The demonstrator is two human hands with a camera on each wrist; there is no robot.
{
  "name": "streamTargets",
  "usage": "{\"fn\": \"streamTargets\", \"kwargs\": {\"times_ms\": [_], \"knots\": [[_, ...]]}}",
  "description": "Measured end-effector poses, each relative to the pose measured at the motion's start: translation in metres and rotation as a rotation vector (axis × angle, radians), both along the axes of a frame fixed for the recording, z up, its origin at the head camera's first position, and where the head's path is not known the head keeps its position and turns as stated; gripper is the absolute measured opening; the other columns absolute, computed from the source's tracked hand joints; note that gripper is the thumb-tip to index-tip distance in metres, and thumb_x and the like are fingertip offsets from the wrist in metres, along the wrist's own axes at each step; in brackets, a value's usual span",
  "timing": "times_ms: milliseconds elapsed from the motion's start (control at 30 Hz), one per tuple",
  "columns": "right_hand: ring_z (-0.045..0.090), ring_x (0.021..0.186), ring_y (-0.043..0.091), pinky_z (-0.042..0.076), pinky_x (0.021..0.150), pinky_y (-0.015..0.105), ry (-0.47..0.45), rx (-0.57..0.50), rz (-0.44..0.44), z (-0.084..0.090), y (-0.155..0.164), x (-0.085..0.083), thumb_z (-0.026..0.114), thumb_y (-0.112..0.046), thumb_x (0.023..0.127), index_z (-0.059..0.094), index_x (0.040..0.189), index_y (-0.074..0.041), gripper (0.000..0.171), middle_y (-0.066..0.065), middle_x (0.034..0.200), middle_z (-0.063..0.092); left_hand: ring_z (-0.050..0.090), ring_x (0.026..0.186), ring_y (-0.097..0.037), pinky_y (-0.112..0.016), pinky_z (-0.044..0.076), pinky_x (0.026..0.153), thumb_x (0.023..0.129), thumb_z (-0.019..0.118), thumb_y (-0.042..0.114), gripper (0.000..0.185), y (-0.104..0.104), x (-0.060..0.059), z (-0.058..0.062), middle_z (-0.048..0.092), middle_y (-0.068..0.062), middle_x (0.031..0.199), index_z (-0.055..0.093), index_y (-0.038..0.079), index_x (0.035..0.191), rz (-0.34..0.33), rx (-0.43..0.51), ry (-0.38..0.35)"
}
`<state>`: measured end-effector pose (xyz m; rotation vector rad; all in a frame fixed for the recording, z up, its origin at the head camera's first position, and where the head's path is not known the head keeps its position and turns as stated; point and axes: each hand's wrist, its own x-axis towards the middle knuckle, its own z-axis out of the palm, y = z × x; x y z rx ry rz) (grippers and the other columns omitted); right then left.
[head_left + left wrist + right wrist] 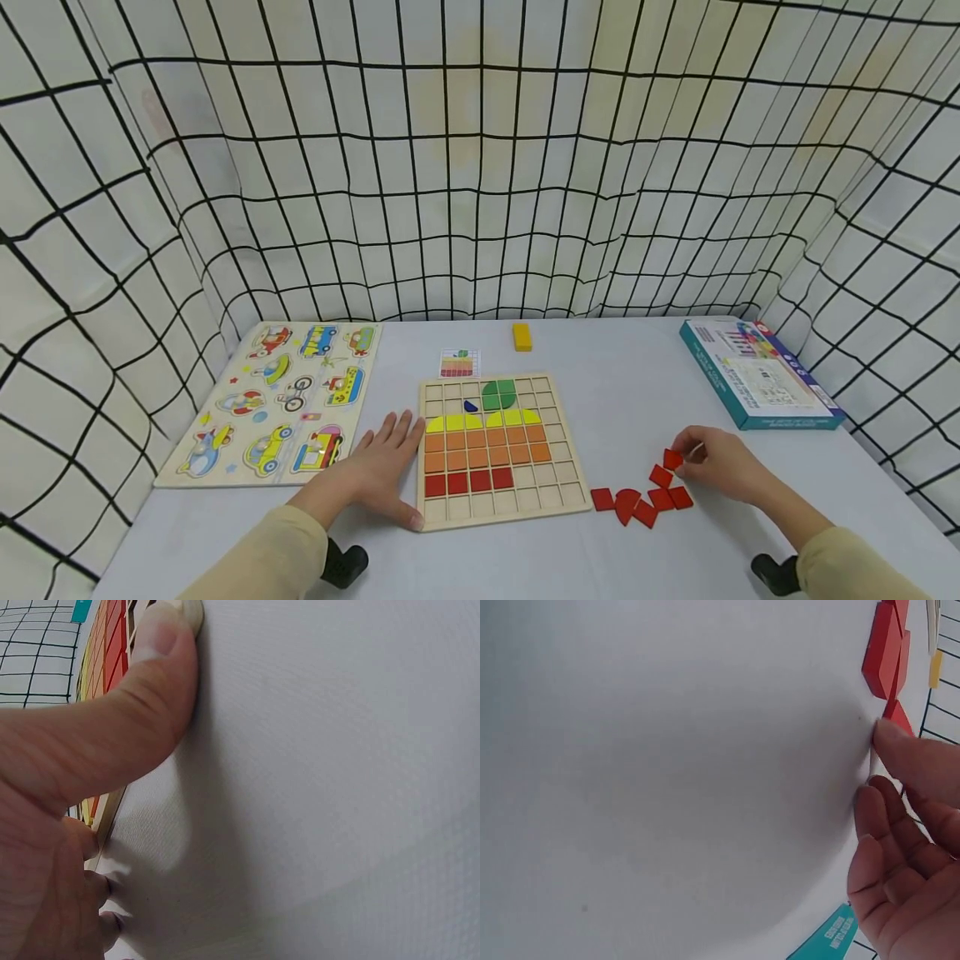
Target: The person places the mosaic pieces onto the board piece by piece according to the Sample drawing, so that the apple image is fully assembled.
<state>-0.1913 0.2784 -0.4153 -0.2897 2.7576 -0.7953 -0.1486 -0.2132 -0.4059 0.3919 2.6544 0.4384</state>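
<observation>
A wooden grid board [555,500] carries rows of yellow, orange and red tiles, with a green shape [498,395] near its top. My left hand [384,468] lies along the board's left side with fingers spread, its thumb at the near left corner. In the left wrist view that thumb [142,712] presses against the board's edge. To the right of the board, my right hand [720,462] pinches a red square tile [672,459] between thumb and fingers, low over the table. Beside it lie several loose red tiles [662,499], among them a rounded red piece [627,506].
A vehicle picture puzzle [258,425] lies at the left. Behind the board are a small pattern card [460,363] and a yellow block [522,337]. A small dark blue piece [470,407] sits on the board. A teal-edged box [761,375] stands back right, and black-lined netting encloses the table.
</observation>
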Motion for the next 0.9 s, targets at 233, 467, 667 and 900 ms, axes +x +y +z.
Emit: {"fn": "streamTargets", "kwargs": {"times_ms": [233, 467, 667, 900], "knots": [[0.060, 0.089, 0.017, 0.052, 0.070, 0.015, 0.086, -0.028, -0.018, -0.001, -0.009, -0.001, 0.077, -0.007, 0.089, 0.066, 0.106, -0.006, 0.021, 0.003, 0.096, 0.068, 0.002, 0.158, -0.048, -0.070, 0.009, 0.124, 0.066, 0.092, 0.049, 0.131, 0.000, 0.000, 0.000, 0.010, -0.026, 0.170, 0.019, 0.000, 0.162, -0.001, -0.001, -0.001], [0.063, 0.091, 0.017, 0.056, 0.069, 0.018, 0.086, -0.125, -0.020, 0.006, -0.046, -0.004, 0.077, -0.009, 0.090, 0.068, 0.103, -0.007, 0.016, 0.004, 0.098, 0.071, 0.003, 0.158, -0.048, -0.070, 0.009, 0.124, 0.065, 0.092, 0.050, 0.131, 0.000, 0.000, -0.001, 0.010, -0.026, 0.170, 0.019, 0.000, 0.162, -0.001, -0.003, 0.001], [0.059, 0.090, 0.018, 0.055, 0.071, 0.022, 0.031, -0.184, 0.008, 0.012, -0.102, -0.003, 0.077, -0.011, 0.091, 0.070, 0.098, -0.013, 0.010, 0.000, 0.092, 0.069, 0.002, 0.158, -0.048, -0.070, 0.008, 0.125, 0.065, 0.092, 0.050, 0.131, 0.000, 0.000, -0.001, 0.010, -0.025, 0.170, 0.019, 0.000, 0.162, 0.001, 0.000, -0.001], [0.057, 0.083, 0.015, 0.050, 0.069, 0.019, 0.013, -0.211, 0.153, 0.009, -0.156, 0.002, 0.077, -0.011, 0.091, 0.072, 0.092, -0.012, 0.006, -0.003, 0.085, 0.065, 0.002, 0.158, -0.048, -0.070, 0.008, 0.124, 0.066, 0.092, 0.049, 0.130, 0.000, 0.001, 0.001, 0.010, -0.026, 0.170, 0.019, 0.000, 0.162, 0.003, 0.006, -0.003]]}}
